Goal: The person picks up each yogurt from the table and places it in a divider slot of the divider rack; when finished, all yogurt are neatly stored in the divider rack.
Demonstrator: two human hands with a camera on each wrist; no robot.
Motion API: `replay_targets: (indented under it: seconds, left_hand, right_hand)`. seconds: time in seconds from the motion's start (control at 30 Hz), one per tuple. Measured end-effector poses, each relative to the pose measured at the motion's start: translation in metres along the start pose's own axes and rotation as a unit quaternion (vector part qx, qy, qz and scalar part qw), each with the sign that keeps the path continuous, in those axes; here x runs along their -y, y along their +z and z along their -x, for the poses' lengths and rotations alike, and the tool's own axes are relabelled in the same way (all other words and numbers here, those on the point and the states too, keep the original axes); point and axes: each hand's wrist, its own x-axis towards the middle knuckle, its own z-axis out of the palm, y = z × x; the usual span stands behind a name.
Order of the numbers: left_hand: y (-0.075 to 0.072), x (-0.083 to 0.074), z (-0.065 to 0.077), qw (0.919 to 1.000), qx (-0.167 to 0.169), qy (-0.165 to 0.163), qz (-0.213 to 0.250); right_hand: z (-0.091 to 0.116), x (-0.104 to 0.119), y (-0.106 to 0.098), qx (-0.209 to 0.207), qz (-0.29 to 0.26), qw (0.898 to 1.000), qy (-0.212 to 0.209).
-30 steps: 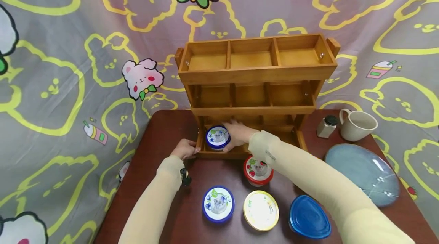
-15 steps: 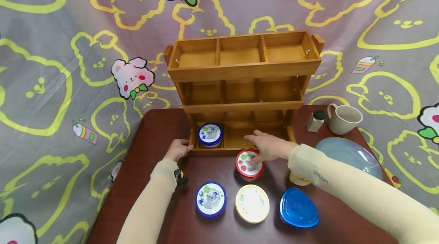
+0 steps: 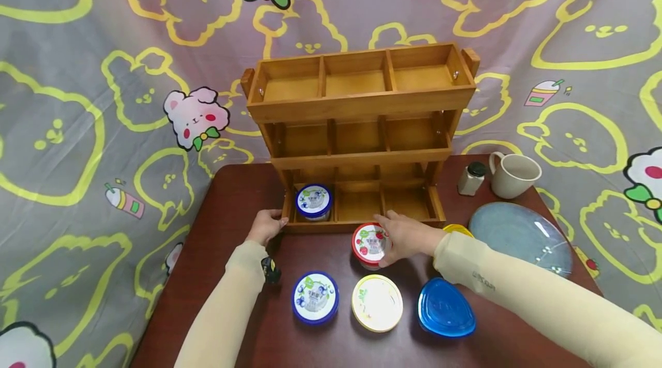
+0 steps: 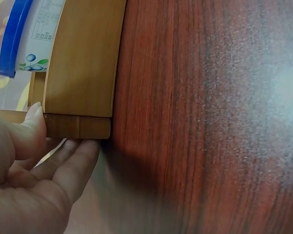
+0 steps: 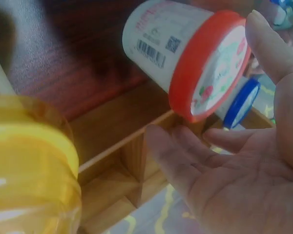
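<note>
My left hand (image 3: 266, 226) pinches the lower left corner of a wooden tiered rack (image 3: 362, 104); the left wrist view shows the thumb on its inner edge and fingers against the end. My right hand (image 3: 408, 236) is spread around a red-lidded tub (image 3: 370, 242) with strawberry print, standing in front of the rack. In the right wrist view the thumb is right at the lid's rim while the fingers lie apart from the tub. A blue-lidded blueberry tub (image 3: 313, 201) sits in the rack's bottom left compartment.
Another blue-lidded tub (image 3: 315, 298), a yellow-rimmed tub (image 3: 377, 303) and a blue triangular container (image 3: 446, 307) stand nearer me. A yellow-lidded container (image 3: 457, 230) is partly behind my right sleeve. At right are a grey-blue plate (image 3: 517, 236), a black-capped jar (image 3: 472, 179) and a mug (image 3: 516, 176).
My right hand has left the blueberry tub in the rack and moved right and toward me, to the red-lidded tub. My left hand still holds the rack's corner. The head view has shifted slightly.
</note>
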Motion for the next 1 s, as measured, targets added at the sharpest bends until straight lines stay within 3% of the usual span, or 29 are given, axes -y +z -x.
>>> replay_targets:
  seconds: [0.37,1.0]
  left_hand:
    - [0.001,-0.001,0.001,0.9998,0.002,0.003,-0.018]
    - [0.003,0.000,0.000,0.9998,-0.009,0.009,-0.015]
  right_hand:
    - [-0.005,0.010,0.010,0.039,-0.014,0.999,0.033]
    - [-0.013,0.013,0.014,0.018,0.001,0.999,0.041]
